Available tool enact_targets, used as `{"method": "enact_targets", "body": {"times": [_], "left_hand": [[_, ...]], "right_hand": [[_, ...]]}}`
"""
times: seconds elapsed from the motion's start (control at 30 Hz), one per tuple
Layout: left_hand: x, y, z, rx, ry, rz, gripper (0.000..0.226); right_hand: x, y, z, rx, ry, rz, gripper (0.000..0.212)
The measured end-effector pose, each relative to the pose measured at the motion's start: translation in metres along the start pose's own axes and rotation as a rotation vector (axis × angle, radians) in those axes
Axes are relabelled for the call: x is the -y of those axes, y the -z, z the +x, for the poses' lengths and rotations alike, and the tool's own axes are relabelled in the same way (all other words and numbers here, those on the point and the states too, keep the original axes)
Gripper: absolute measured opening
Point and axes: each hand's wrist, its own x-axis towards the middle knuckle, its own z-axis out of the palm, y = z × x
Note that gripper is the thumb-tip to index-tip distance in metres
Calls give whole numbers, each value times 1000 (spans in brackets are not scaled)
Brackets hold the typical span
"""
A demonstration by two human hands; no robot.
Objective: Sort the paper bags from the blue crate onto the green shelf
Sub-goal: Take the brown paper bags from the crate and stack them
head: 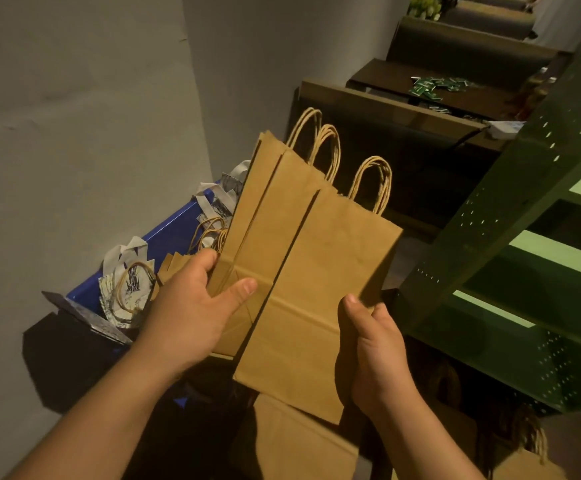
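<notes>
I hold a fanned stack of flat brown paper bags with twisted paper handles, in the middle of the view. My left hand grips the stack's left part, thumb on top. My right hand pinches the front bag's right edge. The blue crate sits behind on the left, against the wall, holding more brown bags and white printed bags. The green shelf stands at the right, its pale green boards bare where visible.
A grey wall fills the left. Dark wooden tables and benches run into the distance, one with small green packets. More brown bags lie below my hands, one with handles at the lower right.
</notes>
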Motion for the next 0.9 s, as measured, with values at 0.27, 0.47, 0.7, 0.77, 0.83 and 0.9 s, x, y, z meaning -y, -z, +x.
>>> {"method": "enact_targets", "body": {"times": [0.27, 0.47, 0.7, 0.77, 0.83, 0.9], "left_hand": [[8, -19, -15, 165, 69, -202, 116], [12, -30, -16, 284, 135, -224, 115], [4, -55, -26, 360, 278, -293, 94], [7, -64, -30, 343, 307, -319, 96], [12, -69, -30, 310, 348, -353, 90], [14, -73, -28, 283, 430, -425, 85]], "right_hand": [[1, 13, -1, -13, 38, -77, 41], [-6, 27, -2, 24, -3, -133, 33], [-18, 31, -3, 25, -45, -194, 22], [-19, 31, -4, 25, -51, -209, 22], [-18, 34, -5, 51, -66, -228, 19], [-19, 35, -6, 69, -82, -246, 19]]}}
